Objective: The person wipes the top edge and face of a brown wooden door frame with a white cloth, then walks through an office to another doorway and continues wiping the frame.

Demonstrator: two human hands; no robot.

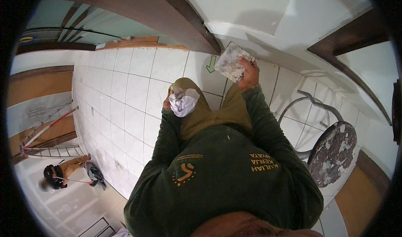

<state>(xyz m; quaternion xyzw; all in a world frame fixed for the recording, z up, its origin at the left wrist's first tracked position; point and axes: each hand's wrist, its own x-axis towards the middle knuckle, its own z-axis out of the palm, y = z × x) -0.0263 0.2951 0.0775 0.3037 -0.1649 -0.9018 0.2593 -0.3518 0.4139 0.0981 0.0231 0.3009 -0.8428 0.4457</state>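
Note:
My right hand grips a thin square slab by its near right corner, with the thumb on top. Its pale face is smeared with grey and whitish stains, and it hangs above the tiles close to the wall's foot. My left hand is closed around a crumpled white cloth or bag, whose exact kind I cannot tell. Grey matter or dirt shows at its upper end. This bundle is over my left knee, and most of the left fingers are hidden behind it.
At right stands a round stool with a paint-spotted dark seat and bent metal legs. A dark brown door frame meets the white tiled floor, near a green arrow. Far left are a ladder and another person.

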